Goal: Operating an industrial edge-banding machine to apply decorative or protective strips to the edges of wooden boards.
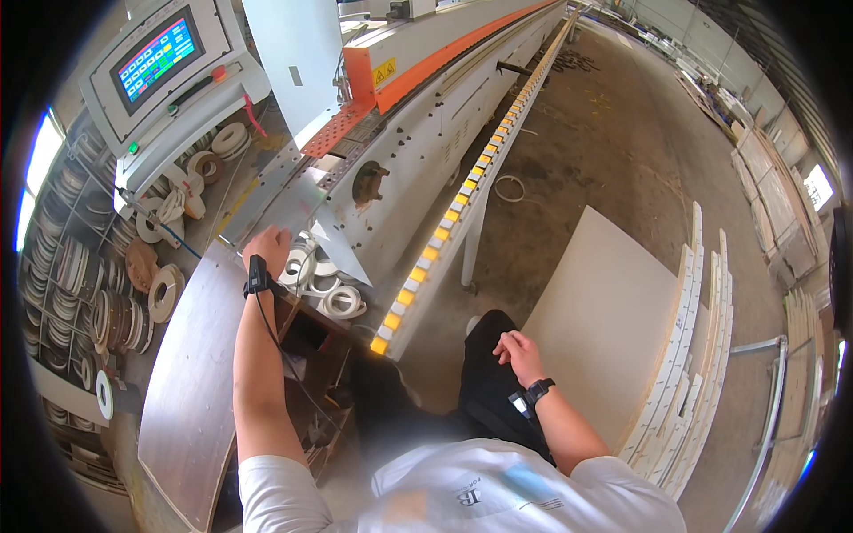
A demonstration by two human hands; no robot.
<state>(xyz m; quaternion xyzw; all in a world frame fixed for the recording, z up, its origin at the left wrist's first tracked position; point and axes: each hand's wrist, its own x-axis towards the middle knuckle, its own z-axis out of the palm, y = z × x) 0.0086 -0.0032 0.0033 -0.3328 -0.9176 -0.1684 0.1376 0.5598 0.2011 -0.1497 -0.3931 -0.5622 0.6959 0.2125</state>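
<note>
My left hand [268, 250] is at the near end of a long grey machine [462, 107], beside its metal infeed plate [289, 200] and the far corner of a curved wooden tabletop [191, 373]. Its fingers curl downward, and anything in them is hidden. A dark wrist device with a cable is strapped on that wrist. My right hand [522, 355] hovers over my dark-trousered thigh, fingers loosely closed, with nothing visible in them. It too wears a black wrist strap. White rolls of edge banding [342, 302] lie beneath the machine's end, right of my left hand.
A control panel [158, 62] with a lit screen stands at upper left. Shelves of banding rolls [71, 266] line the left. A roller rail [442, 233] with yellow and white rollers runs away from me. Right of me, a large pale board [595, 311] stands beside stacked strips [680, 355].
</note>
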